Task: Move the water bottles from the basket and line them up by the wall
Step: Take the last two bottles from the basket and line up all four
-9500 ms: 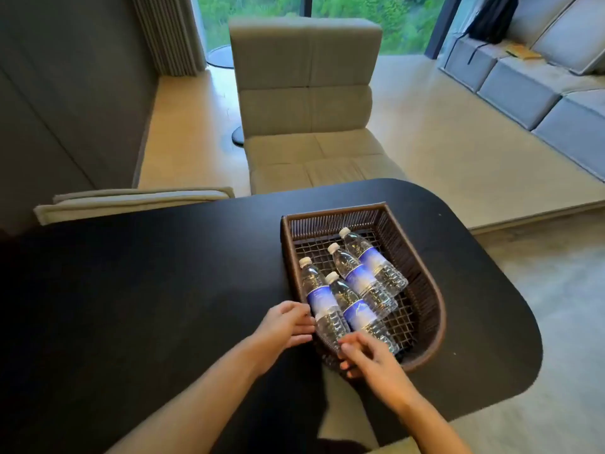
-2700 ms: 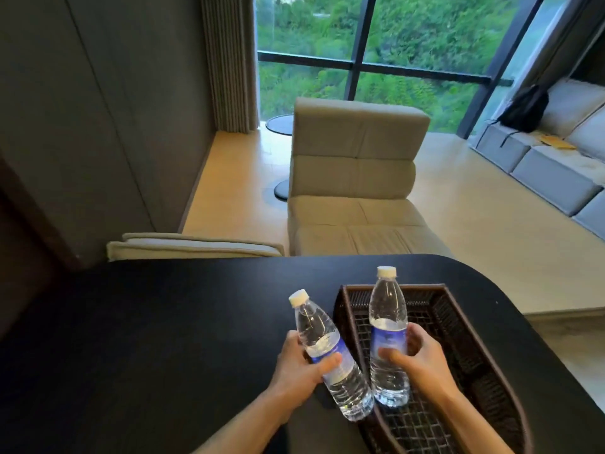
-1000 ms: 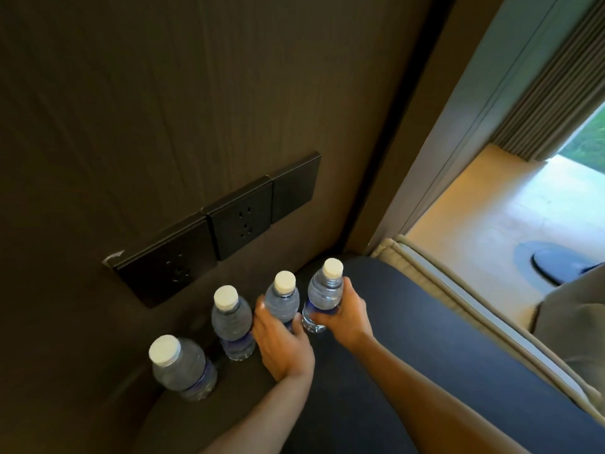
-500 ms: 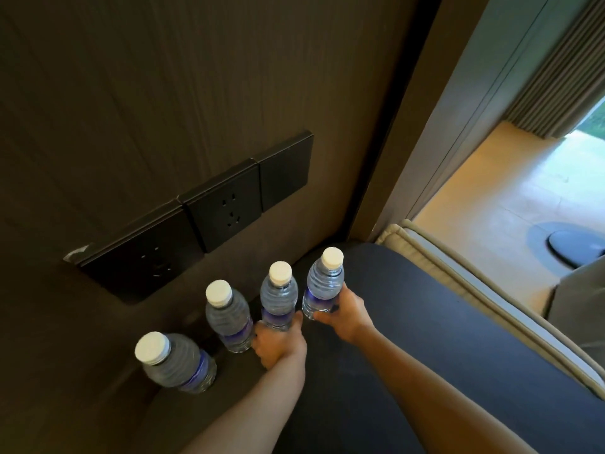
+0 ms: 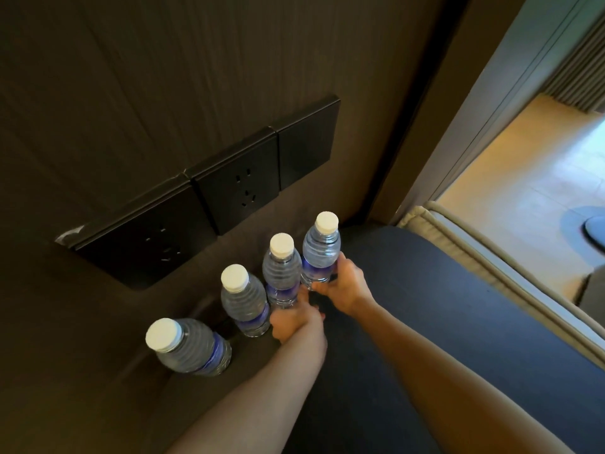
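Several clear water bottles with white caps and blue labels stand upright in a row on the black table [image 5: 409,290], close to the dark wall [image 5: 163,77]. From the left: a first bottle [image 5: 190,347], a second bottle [image 5: 244,303], a third bottle [image 5: 281,273] and a fourth bottle [image 5: 321,250]. My left hand [image 5: 293,322] is wrapped around the base of the third bottle. The lower part of the fourth bottle is held by my right hand [image 5: 343,286]. The basket is out of view.
Black socket plates [image 5: 235,181] are set in the wall just above the bottles. At the right, a beige chair back [image 5: 491,257] runs along the table's edge, with light wooden floor [image 5: 523,178] and a curtain [image 5: 579,73] beyond.
Both hands have slid lower on their two bottles, which now stand in the row by the wall. The view has shifted slightly.
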